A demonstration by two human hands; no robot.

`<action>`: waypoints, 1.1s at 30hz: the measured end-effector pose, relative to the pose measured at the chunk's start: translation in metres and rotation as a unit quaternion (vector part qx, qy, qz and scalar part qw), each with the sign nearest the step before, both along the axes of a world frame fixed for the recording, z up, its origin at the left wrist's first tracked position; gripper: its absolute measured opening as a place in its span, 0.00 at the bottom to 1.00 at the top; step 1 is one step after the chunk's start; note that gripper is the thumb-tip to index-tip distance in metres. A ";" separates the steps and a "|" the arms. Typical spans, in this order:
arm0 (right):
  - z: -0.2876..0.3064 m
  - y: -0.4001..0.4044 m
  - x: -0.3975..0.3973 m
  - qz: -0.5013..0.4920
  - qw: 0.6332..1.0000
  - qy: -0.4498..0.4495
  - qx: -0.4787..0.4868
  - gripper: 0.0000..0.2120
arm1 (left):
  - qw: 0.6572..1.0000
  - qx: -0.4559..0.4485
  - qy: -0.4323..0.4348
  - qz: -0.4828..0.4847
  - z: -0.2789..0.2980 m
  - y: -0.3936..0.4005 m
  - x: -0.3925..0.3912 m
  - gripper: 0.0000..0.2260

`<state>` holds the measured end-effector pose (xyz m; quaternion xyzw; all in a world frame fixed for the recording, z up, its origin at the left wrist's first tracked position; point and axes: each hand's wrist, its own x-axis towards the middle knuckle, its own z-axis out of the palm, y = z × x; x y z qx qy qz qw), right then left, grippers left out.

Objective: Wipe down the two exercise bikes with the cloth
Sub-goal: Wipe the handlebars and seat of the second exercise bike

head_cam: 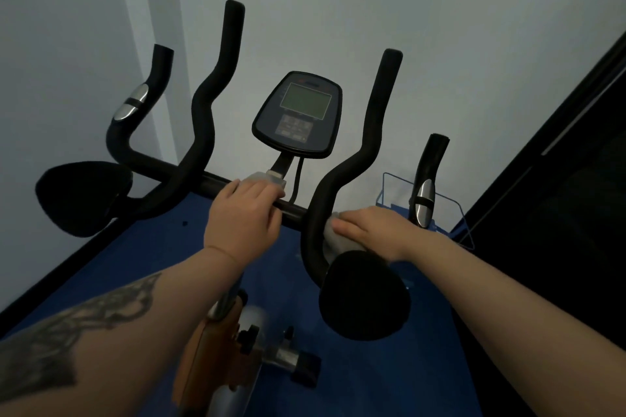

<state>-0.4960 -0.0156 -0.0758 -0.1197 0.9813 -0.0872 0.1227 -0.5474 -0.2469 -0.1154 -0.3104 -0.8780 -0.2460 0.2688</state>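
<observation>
Both forearms reach forward: left hand (242,213) grips handlebar (216,184), right hand (376,230) presses cloth (330,240).

Dim, flat bluish light, wide-angle bending at edges, bike frame (216,359) below blurred, faint grain
</observation>
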 end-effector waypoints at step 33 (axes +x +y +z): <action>0.010 0.005 0.000 -0.062 0.991 -0.114 -0.045 0.12 | 1.000 0.017 0.005 0.006 -0.003 0.001 0.000 0.10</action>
